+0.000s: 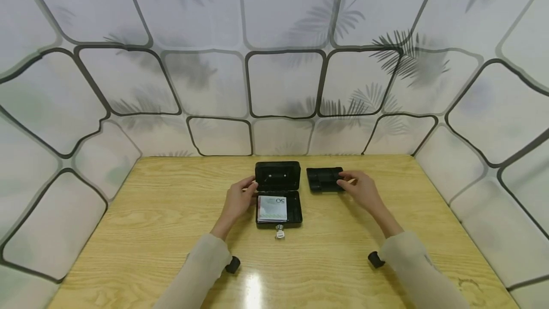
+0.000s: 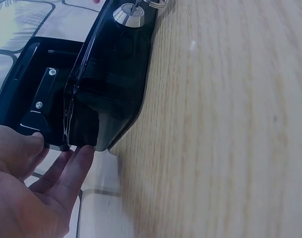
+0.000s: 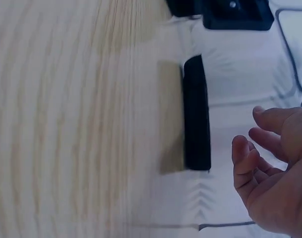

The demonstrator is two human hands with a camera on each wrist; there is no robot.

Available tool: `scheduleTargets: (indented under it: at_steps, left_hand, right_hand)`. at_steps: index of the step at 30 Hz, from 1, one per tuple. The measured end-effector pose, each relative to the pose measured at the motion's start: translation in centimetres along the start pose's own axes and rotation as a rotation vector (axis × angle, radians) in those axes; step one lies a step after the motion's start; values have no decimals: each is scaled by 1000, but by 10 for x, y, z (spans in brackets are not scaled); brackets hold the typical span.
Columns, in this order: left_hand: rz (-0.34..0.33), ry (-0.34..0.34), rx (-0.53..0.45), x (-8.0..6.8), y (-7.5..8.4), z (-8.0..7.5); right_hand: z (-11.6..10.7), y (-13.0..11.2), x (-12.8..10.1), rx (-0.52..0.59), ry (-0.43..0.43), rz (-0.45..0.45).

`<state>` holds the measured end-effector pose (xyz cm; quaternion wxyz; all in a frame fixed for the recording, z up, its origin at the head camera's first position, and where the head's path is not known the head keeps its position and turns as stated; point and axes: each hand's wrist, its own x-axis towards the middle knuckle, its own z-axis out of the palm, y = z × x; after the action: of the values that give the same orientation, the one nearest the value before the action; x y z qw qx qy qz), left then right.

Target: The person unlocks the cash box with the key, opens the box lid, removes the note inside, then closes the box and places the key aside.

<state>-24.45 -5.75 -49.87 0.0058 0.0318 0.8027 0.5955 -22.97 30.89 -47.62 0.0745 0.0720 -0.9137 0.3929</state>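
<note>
A black cash box (image 1: 295, 209) stands on the table with its lid (image 1: 278, 168) raised. Inside, on the left, lies a stack of banknotes (image 1: 272, 208) with a "50" on top. Keys (image 1: 279, 233) hang at the front lock (image 2: 128, 15). My left hand (image 1: 237, 202) touches the box's left side near the hinge, fingers fairly straight and thumb by the lid. To the right of the box lies a black tray (image 1: 322, 179) with compartments. Beside its right end is my right hand (image 3: 277, 171), fingers loosely bent, with a gap to the tray in the right wrist view.
The wooden table (image 1: 167, 232) ends at the back against a patterned fabric wall (image 1: 285, 85), with more fabric at both sides. Black camera mounts (image 1: 233, 264) sit at both wrists, close above the tabletop.
</note>
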Motion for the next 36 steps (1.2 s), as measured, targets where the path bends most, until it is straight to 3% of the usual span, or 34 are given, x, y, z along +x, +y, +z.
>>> scheduleTargets:
  at_steps: [12, 23, 29, 36]
  left_hand:
    - [-9, -21, -17, 4, 0, 0]
    - [10, -28, 13, 2, 1, 0]
    - [16, -28, 15, 2, 0, 0]
    - [20, -31, -1, 3, -1, -2]
  right_hand:
    - [17, -47, -19, 116, -70, -53]
    - [45, -75, -29, 124, -98, -85]
    - [64, -95, -30, 151, -123, -45]
    - [86, -115, -29, 158, -209, 71]
